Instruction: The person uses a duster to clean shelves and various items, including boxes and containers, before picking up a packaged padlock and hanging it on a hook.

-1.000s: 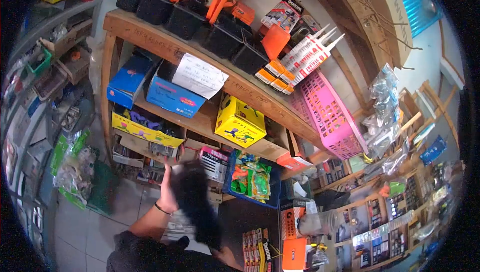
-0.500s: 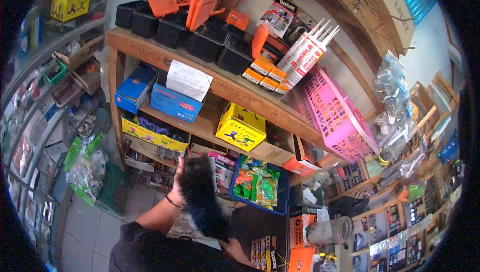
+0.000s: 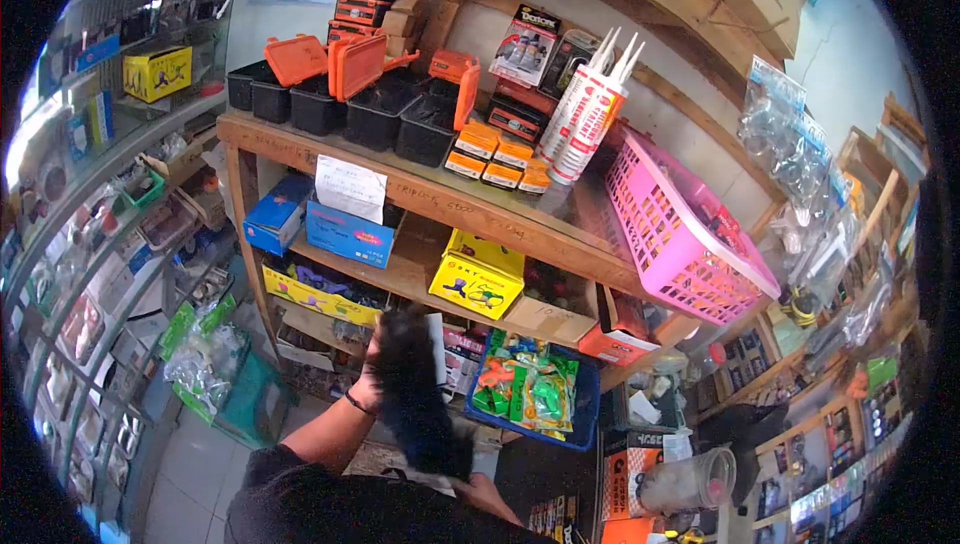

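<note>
Left hand (image 3: 366, 390) is bracing a black bundle (image 3: 415, 394), right hand (image 3: 486, 496) is resting near its lower end, both grips hidden; uneven support is risking a slip.

Pink lattice-walled plastic basket (image 3: 690, 234): uniformly pink, with a paler pink rim. Rectangular yellow cardboard box (image 3: 478, 279): yellow ground, dark lettering, small printed figures in purple and green. White tapered-nozzle sealant tubes (image 3: 583, 124): white, red print. Open-lidded plastic bins (image 3: 378, 116): black bodies, orange lids. Rectangular blue plastic tray (image 3: 590, 414): blue, around green-and-orange packets (image 3: 525, 384).
</note>
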Tool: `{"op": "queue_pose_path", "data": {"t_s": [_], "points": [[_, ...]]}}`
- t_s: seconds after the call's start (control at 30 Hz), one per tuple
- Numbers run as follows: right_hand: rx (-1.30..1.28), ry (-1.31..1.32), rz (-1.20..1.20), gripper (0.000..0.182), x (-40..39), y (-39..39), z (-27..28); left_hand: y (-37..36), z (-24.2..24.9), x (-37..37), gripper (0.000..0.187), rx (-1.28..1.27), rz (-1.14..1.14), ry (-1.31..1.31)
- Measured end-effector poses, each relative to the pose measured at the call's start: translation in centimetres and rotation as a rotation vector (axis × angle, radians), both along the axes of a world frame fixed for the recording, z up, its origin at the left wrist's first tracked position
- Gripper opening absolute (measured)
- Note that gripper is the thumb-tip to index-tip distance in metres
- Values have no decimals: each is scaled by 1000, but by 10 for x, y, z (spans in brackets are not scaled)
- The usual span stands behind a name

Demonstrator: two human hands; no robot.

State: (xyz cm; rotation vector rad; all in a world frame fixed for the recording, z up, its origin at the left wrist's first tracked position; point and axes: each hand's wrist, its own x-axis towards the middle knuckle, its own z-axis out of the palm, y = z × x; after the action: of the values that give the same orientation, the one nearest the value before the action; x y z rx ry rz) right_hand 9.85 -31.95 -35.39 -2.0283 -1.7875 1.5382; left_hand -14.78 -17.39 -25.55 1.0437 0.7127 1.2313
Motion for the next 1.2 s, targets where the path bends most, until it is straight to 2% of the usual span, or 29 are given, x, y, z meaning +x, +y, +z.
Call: {"op": "queue_pose_path", "data": {"t_s": [0.07, 0.1, 0.13, 0.2, 0.23, 0.27, 0.3, 0.33, 0.37, 0.4, 0.43, 0.5, 0.53, 0.57, 0.6, 0.67, 0.73, 0.77, 0.8, 0.83, 0.9, 0.93, 1.0, 1.03, 1.07, 1.1, 1.13, 1.17, 1.2], "points": [[117, -39, -28, 49, 16, 2, -37, -31, 66, 1, 58, -207, -251, -868], [231, -81, -69, 50, 21, 6, -49, -34, 76, 5, 58, -119, -283, -823], [232, -70, -59, 50, 25, 12, -56, -20, 30, 7, 58, -114, -273, -814], [133, 119, 201, 52, 33, 21, -67, 18, -52, -9, 66, 54, -105, -560], [142, 128, 211, 52, 28, 21, -40, 36, -92, -12, 69, 142, -22, -431], [172, 151, 96, 53, 15, 14, 14, 4, -43, 6, 69, 156, -12, -421], [201, 179, -20, 54, 6, 13, 44, -20, 24, 10, 73, 7, -22, -504], [210, 201, -13, 54, 5, 17, 45, -43, 94, 24, 76, -148, -35, -578], [179, 138, 79, 55, 6, 20, 45, -48, 105, 28, 76, -93, -42, -536], [151, 77, 164, 56, 7, 22, 45, -38, 88, 27, 75, -48, -35, -554], [161, 102, 150, 56, 7, 26, 42, -33, 87, 32, 75, -45, -48, -526], [205, 2, 197, 54, 11, 33, 29, -28, 87, 43, 70, -244, 515, -46], [222, -56, 220, 53, 8, 31, 22, -28, 88, 32, 70, -245, 503, -31], [242, 56, 39, 45, 4, 31, 14, -22, 94, 19, 68, -162, 205, -337], [251, 51, 30, 45, -2, 31, 7, -17, 99, 9, 67, -81, -102, -639], [420, 102, 65, 51, -15, 33, 8, -3, 94, -1, 69, -49, -166, -701], [500, 104, -10, 41, -31, 29, 21, 14, 83, -16, 76, 103, -732, -1059], [421, 78, 27, 42, -35, 32, 31, 15, 84, -20, 76, 107, -738, -1079], [341, 49, 65, 43, -38, 36, 43, 14, 86, -26, 79, 49, -592, -964], [312, 99, 6, 46, -53, 31, 85, 9, 97, -33, 82, -10, -446, -846], [311, 82, -48, 46, -60, 34, 64, 10, 100, -40, 90, -86, -154, -623], [314, 87, -108, 46, -61, 35, 58, 21, 84, -45, 90, -89, -159, -644], [377, 64, 12, 37, -62, 34, 62, 53, 35, -53, 92, 66, -620, -896], [365, -28, 37, 37, -55, 37, 49, 58, 34, -38, 92, 126, -828, -1193], [348, -119, 67, 38, -42, 39, 29, 53, 42, -47, 88, 176, -744, -1081], [613, -276, 576, 39, -13, 44, -19, 44, 50, -48, 86, 22, -427, -965], [595, -276, 593, 39, -21, 42, -3, 26, 77, -51, 85, -138, -116, -826], [288, -213, 261, 39, -47, 37, 39, 22, 75, -52, 84, -116, -120, -821], [-23, -148, -75, 39, -62, 30, 59, 34, 44, -55, 84, -135, -109, -817]]}}
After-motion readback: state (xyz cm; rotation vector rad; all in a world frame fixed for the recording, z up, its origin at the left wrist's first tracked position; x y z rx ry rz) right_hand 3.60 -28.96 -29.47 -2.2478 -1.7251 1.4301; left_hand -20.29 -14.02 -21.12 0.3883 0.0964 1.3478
